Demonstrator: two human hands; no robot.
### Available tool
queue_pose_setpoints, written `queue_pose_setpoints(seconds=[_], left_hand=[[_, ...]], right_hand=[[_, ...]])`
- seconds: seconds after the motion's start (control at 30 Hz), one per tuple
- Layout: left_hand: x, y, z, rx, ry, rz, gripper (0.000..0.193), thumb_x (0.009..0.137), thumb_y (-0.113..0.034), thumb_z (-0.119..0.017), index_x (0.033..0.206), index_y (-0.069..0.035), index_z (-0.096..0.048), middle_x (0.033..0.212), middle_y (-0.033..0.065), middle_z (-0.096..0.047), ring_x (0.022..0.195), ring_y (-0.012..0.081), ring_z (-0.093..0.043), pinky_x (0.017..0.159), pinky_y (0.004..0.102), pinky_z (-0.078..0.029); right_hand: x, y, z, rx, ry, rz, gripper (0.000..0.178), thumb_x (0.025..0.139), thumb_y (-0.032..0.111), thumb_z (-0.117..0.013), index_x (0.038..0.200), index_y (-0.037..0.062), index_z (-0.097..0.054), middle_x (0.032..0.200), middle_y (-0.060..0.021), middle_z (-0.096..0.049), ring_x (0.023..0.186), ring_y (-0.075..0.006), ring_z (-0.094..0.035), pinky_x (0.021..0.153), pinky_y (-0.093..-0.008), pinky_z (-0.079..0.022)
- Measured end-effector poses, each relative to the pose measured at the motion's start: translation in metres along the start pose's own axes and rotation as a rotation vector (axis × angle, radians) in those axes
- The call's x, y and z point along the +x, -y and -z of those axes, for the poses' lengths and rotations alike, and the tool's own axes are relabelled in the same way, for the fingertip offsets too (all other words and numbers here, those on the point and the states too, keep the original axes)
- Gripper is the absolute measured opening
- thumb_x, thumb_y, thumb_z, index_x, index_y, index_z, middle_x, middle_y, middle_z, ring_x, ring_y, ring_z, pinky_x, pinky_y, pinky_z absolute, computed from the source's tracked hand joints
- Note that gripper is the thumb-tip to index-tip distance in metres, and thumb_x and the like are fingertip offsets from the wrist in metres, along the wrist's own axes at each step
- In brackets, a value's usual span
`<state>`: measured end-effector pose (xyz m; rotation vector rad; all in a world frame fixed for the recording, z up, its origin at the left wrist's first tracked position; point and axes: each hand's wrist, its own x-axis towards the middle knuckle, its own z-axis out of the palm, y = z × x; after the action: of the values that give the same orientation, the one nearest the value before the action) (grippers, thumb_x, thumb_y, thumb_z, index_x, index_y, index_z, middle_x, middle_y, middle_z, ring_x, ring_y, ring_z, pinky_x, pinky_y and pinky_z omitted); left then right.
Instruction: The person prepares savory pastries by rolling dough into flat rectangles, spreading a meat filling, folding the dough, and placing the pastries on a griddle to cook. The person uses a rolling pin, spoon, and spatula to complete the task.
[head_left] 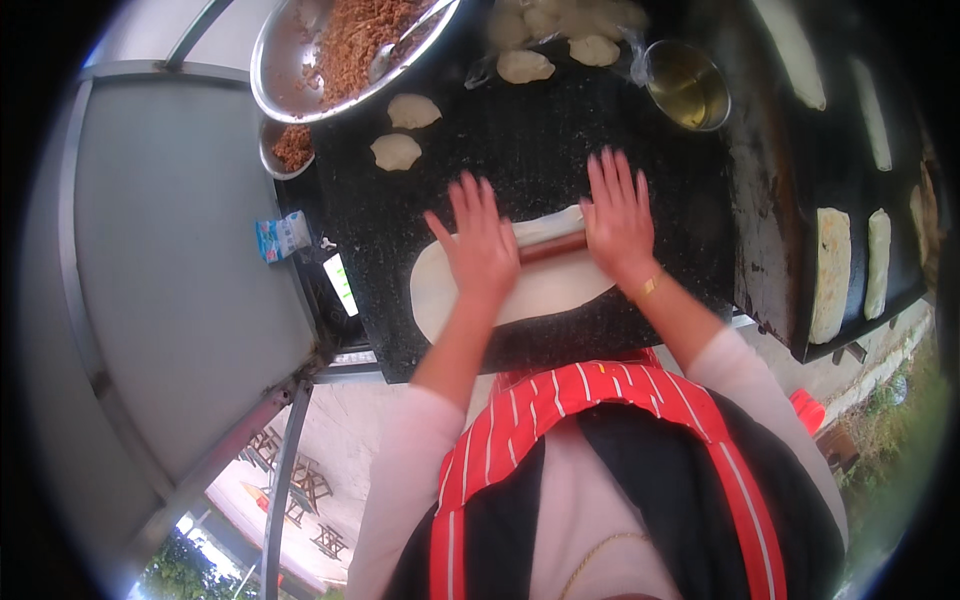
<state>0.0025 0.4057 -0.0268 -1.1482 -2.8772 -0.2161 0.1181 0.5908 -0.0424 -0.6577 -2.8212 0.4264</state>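
A long oval sheet of pale dough (545, 292) lies on the black work surface (570, 345). Across it rests a reddish-brown rolling pin (553, 247), its middle showing between my hands. My left hand (482, 248) lies palm down over the pin's left end, fingers stretched forward and thumb spread. Over the right end, my right hand (622, 228) presses the same way, its fingers straight; both palms hide the pin's ends. Neither hand wraps round the pin. Two small flattened dough pieces (397, 152) sit farther off to the left.
A steel bowl of reddish-brown filling with a spoon (385, 62) stands far left, a smaller filling bowl (288, 150) beside it. At the far right is a cup of yellow oil (688, 88); more dough pieces (525, 66) lie nearby. A griddle (860, 180) holds several long flatbreads.
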Motion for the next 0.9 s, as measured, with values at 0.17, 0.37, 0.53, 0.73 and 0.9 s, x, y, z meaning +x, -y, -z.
queue_pose_setpoints(seconds=[0.17,0.37,0.53,0.73,0.9], left_hand=[[0.042,0.008,0.004,0.088,-0.106,0.0,0.061,0.1,-0.024,-0.048,0.156,-0.003,-0.039,0.166,0.0189,-0.029,0.155,0.0392,-0.023,0.12,0.0689,-0.005],[0.001,0.001,-0.013,0.05,-0.017,0.034,0.064,0.097,-0.022,-0.052,0.156,-0.004,-0.039,0.167,0.0186,-0.029,0.155,0.0387,-0.025,0.12,0.0693,-0.001],[0.054,0.01,-0.003,0.062,-0.19,0.092,0.065,0.094,-0.019,-0.053,0.155,-0.003,-0.04,0.166,0.0195,-0.03,0.154,0.0383,-0.027,0.121,0.0679,-0.002],[-0.021,-0.014,0.01,-0.055,-0.064,0.034,0.06,0.097,-0.017,-0.05,0.154,0.001,-0.039,0.166,0.0216,-0.029,0.156,0.0389,-0.022,0.122,0.0661,-0.004],[-0.065,-0.019,0.0,-0.083,0.102,-0.106,0.057,0.099,-0.019,-0.052,0.15,0.003,-0.043,0.163,0.0227,-0.034,0.153,0.0424,-0.025,0.122,0.0663,-0.01]], right_hand=[[0.045,0.002,0.002,-0.019,-0.108,0.052,0.054,0.101,0.028,-0.054,0.15,0.0053,-0.048,0.156,-0.0153,-0.046,0.148,-0.0319,-0.037,0.121,-0.0527,-0.027],[-0.001,-0.009,-0.011,-0.071,0.047,0.067,0.054,0.101,0.03,-0.053,0.149,0.0069,-0.049,0.156,-0.0158,-0.047,0.15,-0.0321,-0.034,0.122,-0.0525,-0.025],[0.067,-0.003,-0.01,-0.014,-0.095,0.072,0.053,0.1,0.028,-0.054,0.149,0.0064,-0.05,0.156,-0.0176,-0.045,0.151,-0.0339,-0.033,0.124,-0.0526,-0.022],[-0.012,-0.022,0.003,0.02,-0.085,-0.053,0.052,0.101,0.029,-0.055,0.145,0.0019,-0.051,0.155,-0.0196,-0.045,0.15,-0.0348,-0.034,0.122,-0.0535,-0.025],[-0.053,-0.028,0.008,0.012,0.053,0.025,0.052,0.101,0.028,-0.053,0.148,0.006,-0.05,0.158,-0.0146,-0.044,0.15,-0.0345,-0.034,0.124,-0.0514,-0.023]])
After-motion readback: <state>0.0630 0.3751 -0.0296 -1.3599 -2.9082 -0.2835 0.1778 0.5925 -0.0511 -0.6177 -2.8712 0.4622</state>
